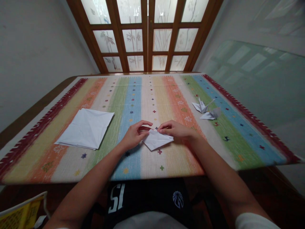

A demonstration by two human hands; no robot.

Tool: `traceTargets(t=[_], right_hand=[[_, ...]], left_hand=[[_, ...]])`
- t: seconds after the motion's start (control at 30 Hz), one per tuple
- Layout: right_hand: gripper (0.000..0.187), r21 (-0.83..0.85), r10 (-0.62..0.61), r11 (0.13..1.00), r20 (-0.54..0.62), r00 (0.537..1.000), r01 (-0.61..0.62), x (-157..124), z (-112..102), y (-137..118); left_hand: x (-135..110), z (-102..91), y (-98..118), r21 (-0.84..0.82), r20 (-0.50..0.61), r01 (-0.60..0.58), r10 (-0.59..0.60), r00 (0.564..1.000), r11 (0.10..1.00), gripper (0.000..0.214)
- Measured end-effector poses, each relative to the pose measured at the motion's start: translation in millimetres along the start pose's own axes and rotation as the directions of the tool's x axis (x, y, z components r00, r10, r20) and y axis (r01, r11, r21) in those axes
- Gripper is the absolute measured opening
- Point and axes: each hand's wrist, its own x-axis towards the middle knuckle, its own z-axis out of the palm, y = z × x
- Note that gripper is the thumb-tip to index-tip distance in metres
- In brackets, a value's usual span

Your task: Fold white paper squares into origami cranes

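Note:
A folded piece of white paper (157,141) lies on the striped tablecloth (147,108) in front of me, its corners pointing toward me and to the right. My left hand (135,135) grips its left edge, thumb on top and the fingers curled over. At the paper's far right edge, the thumb and fingers of my right hand (175,129) pinch the fold. Part of the paper's far side is hidden behind the fingers.
On the left lies a stack of white paper sheets (85,128). Two folded paper cranes (208,114) stand at the right. Wooden doors with glass panes (147,38) rise beyond the table, and a yellow bag (22,213) is below its left front edge.

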Motion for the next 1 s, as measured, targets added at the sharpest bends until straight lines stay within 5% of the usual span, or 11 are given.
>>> traceTargets(t=[0.3, 0.5, 0.73, 1.0], right_hand=[[0.024, -0.179, -0.136, 0.978, -0.141, 0.981, 0.110, -4, 17, -10], [0.020, -0.312, -0.249, 0.935, -0.230, 0.941, 0.171, 7, 23, 0], [0.019, -0.316, -0.299, 0.919, -0.164, 0.940, 0.237, 10, 26, 1], [0.022, -0.230, -0.297, 0.940, -0.182, 0.937, 0.253, 11, 23, 5]], left_hand=[[1, 2.5, 0, -0.101, 0.018, 0.024, -0.022, 1.000, 0.995, 0.034], [0, 5.2, -1, 0.057, -0.032, -0.061, 0.063, 0.998, 0.997, 0.030], [-1, 3.6, 6, 0.332, -0.034, -0.186, 0.209, 0.977, 0.925, 0.019], [-2, 4.5, 7, 0.252, -0.023, -0.147, 0.157, 0.987, 0.957, 0.012]])
